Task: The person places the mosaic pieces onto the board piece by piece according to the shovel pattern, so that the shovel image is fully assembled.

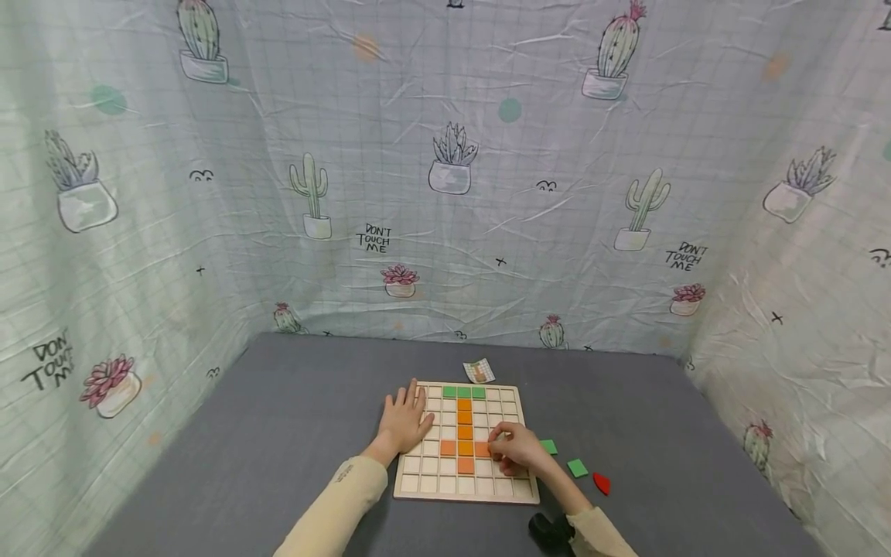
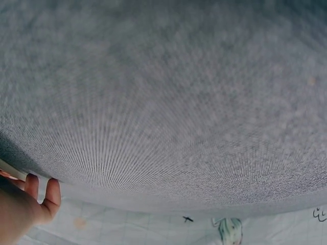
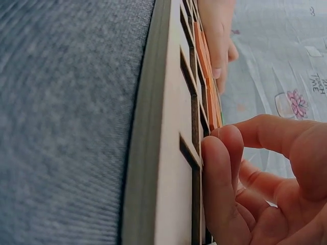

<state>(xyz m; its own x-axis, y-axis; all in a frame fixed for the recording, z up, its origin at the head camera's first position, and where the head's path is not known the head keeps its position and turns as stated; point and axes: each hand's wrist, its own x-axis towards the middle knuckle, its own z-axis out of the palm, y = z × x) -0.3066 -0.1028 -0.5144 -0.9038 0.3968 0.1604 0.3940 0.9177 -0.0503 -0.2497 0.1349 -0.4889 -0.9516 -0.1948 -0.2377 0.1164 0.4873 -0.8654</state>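
A square wooden grid board point(image 1: 411, 486) lies on the grey table. Three green tiles point(image 1: 464, 392) fill part of its far row, with a column of orange tiles point(image 1: 464, 418) below them. Reddish-orange tiles sit left of, right of and below the column's near end. My left hand point(image 1: 404, 422) rests with fingers spread on the board's left edge; in the left wrist view only some fingers point(image 2: 52, 196) show. My right hand point(image 1: 517, 449) pinches at the right-hand reddish-orange tile point(image 1: 481, 449), its thumb and forefinger together at the tile's edge. The fingertips partly hide that tile.
Two loose green tiles point(image 1: 577, 468) and a red curved-edged piece point(image 1: 602, 483) lie right of the board. A small printed pattern card point(image 1: 479, 371) lies beyond its far edge. A dark object point(image 1: 550, 534) is by the right sleeve. Cactus-print curtains point(image 1: 452, 255) surround the table.
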